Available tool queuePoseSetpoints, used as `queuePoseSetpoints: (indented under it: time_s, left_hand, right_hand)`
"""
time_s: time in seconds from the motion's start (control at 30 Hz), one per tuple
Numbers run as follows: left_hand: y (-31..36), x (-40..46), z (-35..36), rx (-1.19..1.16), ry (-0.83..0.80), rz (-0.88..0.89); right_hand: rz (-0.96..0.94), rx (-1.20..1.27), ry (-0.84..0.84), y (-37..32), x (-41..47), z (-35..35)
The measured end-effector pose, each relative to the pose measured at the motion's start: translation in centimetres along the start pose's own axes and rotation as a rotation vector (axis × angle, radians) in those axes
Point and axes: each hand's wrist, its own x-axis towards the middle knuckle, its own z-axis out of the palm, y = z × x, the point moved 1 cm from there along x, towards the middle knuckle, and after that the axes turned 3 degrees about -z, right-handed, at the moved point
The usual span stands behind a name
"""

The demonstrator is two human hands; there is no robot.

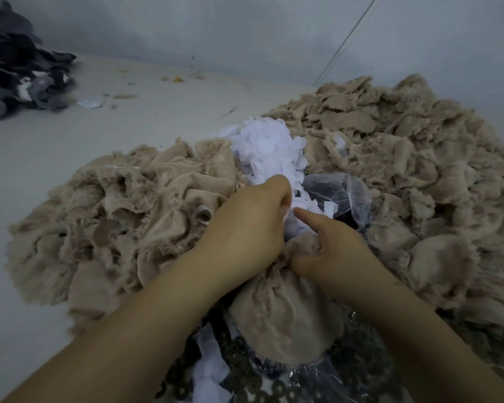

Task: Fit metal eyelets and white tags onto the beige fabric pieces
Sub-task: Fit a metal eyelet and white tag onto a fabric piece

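Observation:
A beige fabric piece (282, 315) lies bunched under both wrists in the middle of the head view. My left hand (245, 225) curls its fingers into the near edge of the heap of white tags (268, 149) and pinches some of them. My right hand (332, 245) grips the gathered top of the beige piece, with its forefinger pointing at the tags. Dark metal eyelets (245, 379) lie scattered along the bottom edge, partly under a clear bag. What my left fingertips hold is mostly hidden.
A large mound of beige fabric pieces (405, 158) rises at the right, another (122, 216) at the left. A crumpled clear plastic bag (341, 193) lies beyond my right hand. Dark grey cloth (18, 71) is heaped at the far left on the pale floor (56, 152).

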Motion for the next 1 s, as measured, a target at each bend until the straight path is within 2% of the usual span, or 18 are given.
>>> queuePoseSetpoints:
  time_s: [0.07,0.1,0.17,0.23,0.27,0.3,0.33,0.37,0.4,0.47,0.5,0.57,0.7,0.8,0.87,1.0]
  left_hand:
    - [0.0,-0.2,-1.0,-0.069,-0.04,-0.105]
    - [-0.2,-0.2,-1.7,-0.063,-0.146,-0.14]
    - [-0.5,-0.5,-3.3,-0.113,-0.606,-0.147]
    - [-0.6,-0.9,-5.2,-0.18,-1.063,-0.063]
    - [-0.7,-1.1,-5.8,-0.212,-1.195,-0.029]
    - [-0.7,-1.1,-5.9,-0.247,-1.233,-0.032]
    - [-0.6,-1.0,-5.5,-0.268,-1.169,-0.065]
    - [-0.6,-0.9,-4.7,-0.252,-1.008,-0.098]
    - [-0.6,-0.5,-3.7,-0.169,-0.777,-0.096]
    - [-0.5,0.4,-1.7,0.133,-0.349,-0.027]
    - [-0.4,0.6,-0.9,0.257,-0.242,-0.013]
    - [-0.4,1.0,0.4,0.386,-0.201,-0.059]
    - [-0.5,1.6,1.2,0.389,-0.19,-0.124]
    - [-0.7,1.3,0.4,0.227,-0.175,-0.069]
    - [-0.8,0.6,-0.4,0.07,-0.107,-0.026]
    - [-1.6,0.0,-0.7,-0.11,-0.092,-0.05]
  right_hand:
    - [0.01,-0.011,-0.004,0.1,0.0,0.0]
    - [0.012,-0.025,-0.008,0.2,0.1,0.0]
    - [0.015,-0.057,-0.024,0.2,0.1,-0.1]
    - [0.028,-0.068,-0.036,0.1,0.0,-0.1]
    - [0.03,-0.068,-0.036,0.1,0.0,-0.2]
    - [0.027,-0.067,-0.029,0.1,0.0,-0.2]
    - [0.023,-0.062,-0.018,0.0,0.0,-0.2]
    - [0.021,-0.053,-0.006,-0.1,-0.1,-0.2]
    - [0.02,-0.044,0.001,-0.1,-0.1,-0.2]
    - [0.014,-0.027,0.004,-0.2,-0.3,-0.1]
    - [0.013,-0.011,0.002,-0.2,-0.4,-0.1]
    - [0.006,0.022,-0.001,-0.2,-0.4,-0.1]
    - [0.026,0.034,-0.048,-0.2,-0.4,-0.1]
    - [0.075,0.053,-0.057,0.0,-0.2,-0.1]
    - [0.079,0.073,-0.087,-0.1,-0.1,0.0]
    - [0.092,0.07,-0.085,-0.1,-0.1,0.0]
